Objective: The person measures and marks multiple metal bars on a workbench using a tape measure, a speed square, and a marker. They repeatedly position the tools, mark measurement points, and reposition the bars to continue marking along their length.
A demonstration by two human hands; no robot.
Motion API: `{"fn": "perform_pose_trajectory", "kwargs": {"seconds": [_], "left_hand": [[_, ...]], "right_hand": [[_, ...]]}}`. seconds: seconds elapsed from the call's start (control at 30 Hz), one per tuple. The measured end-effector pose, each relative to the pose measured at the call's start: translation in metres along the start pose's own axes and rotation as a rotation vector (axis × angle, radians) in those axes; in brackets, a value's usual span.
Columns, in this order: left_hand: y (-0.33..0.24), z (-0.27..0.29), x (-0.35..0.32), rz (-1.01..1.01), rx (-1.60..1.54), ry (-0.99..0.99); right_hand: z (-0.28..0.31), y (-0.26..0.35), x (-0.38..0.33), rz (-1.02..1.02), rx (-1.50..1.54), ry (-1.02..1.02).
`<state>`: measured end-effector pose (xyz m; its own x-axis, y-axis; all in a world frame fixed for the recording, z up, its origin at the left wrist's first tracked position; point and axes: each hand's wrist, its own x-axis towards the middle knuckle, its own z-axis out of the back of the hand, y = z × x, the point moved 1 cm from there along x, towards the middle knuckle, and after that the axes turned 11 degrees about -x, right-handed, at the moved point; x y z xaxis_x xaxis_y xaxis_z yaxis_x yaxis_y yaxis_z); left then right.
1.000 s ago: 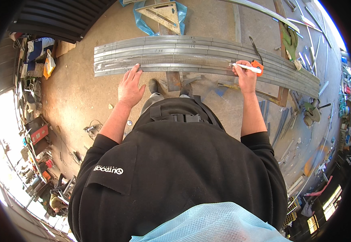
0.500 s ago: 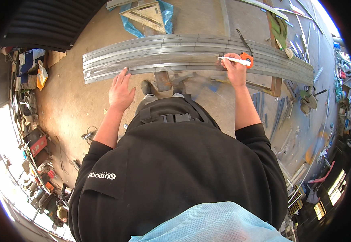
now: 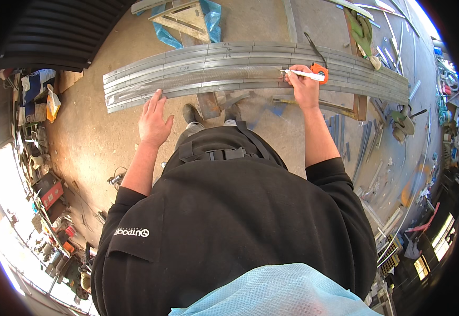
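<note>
Grey metal bars [image 3: 240,62] lie side by side before you. Your right hand [image 3: 304,90] grasps a white marker [image 3: 309,75] over them; your left hand [image 3: 154,126], grasping nothing, rests on their near edge.

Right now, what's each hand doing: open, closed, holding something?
Left hand: open, holding nothing, at the near edge of the long grey metal bars.
Right hand: grip closed on a slim white pen.
</note>
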<state>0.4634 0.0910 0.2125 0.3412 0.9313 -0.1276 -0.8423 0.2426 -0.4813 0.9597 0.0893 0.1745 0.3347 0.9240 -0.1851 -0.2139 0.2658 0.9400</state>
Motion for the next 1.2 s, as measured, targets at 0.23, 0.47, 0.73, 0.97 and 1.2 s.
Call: {"fn": "perform_pose_trajectory", "kwargs": {"seconds": [0.23, 0.47, 0.73, 0.97, 1.2], "left_hand": [[0.0010, -0.0009, 0.0001, 0.004, 0.014, 0.011], [0.0001, -0.0007, 0.0005, -0.009, 0.015, 0.004], [0.0004, -0.0008, 0.0004, -0.001, 0.017, 0.007], [0.0012, -0.0020, 0.0003, 0.004, 0.039, 0.014], [0.0008, -0.0023, -0.0004, 0.011, 0.039, 0.015]], "right_hand": [[-0.0002, -0.0046, 0.0016, 0.038, -0.019, 0.009], [0.0014, -0.0079, 0.0029, 0.049, -0.071, 0.025], [0.0004, -0.0093, 0.0012, 0.058, -0.002, 0.002], [0.0018, -0.0078, 0.0026, 0.061, -0.101, -0.009], [0.0020, -0.0097, 0.0021, 0.065, -0.101, 0.001]]}}
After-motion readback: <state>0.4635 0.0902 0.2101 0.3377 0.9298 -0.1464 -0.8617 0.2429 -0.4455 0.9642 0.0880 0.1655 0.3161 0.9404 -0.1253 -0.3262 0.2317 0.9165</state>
